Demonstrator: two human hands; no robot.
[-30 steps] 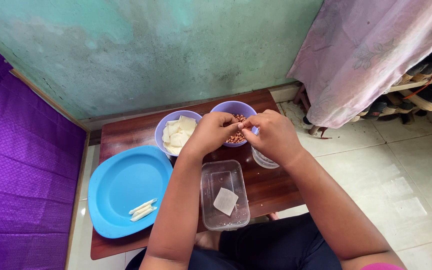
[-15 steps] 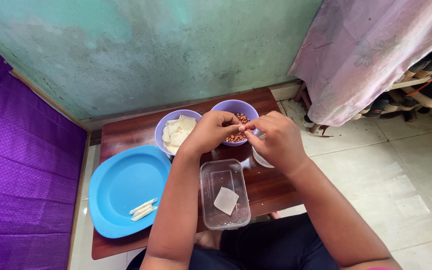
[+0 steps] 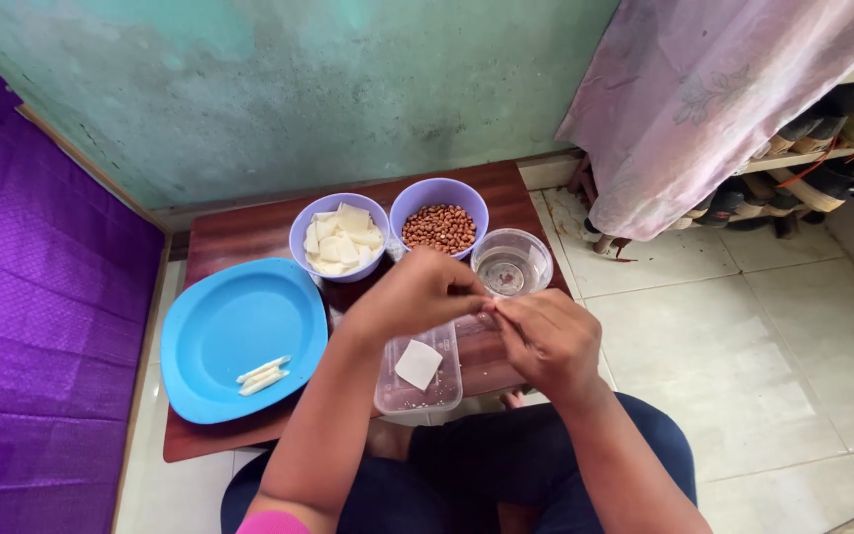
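Note:
My left hand (image 3: 417, 292) and my right hand (image 3: 546, 338) meet fingertip to fingertip above a clear rectangular container (image 3: 399, 398). Both have their fingers pinched closed; whether anything small sits between them is hidden. A white square wrapper (image 3: 418, 363) lies flat inside the container. Just beyond my hands are a purple bowl of peanuts (image 3: 439, 226), a purple bowl of white square wrappers (image 3: 340, 235) and a small clear bowl of water (image 3: 512, 263).
Everything stands on a low dark wooden table (image 3: 249, 229). A blue plate (image 3: 219, 331) at the left holds a few rolled white sticks (image 3: 263, 375). A purple mat covers the floor at left; a pink curtain (image 3: 704, 99) hangs over shelves at right.
Both hands have pulled back from the peanut bowl toward me and now hover over the clear container. The peanut bowl and the water bowl are uncovered.

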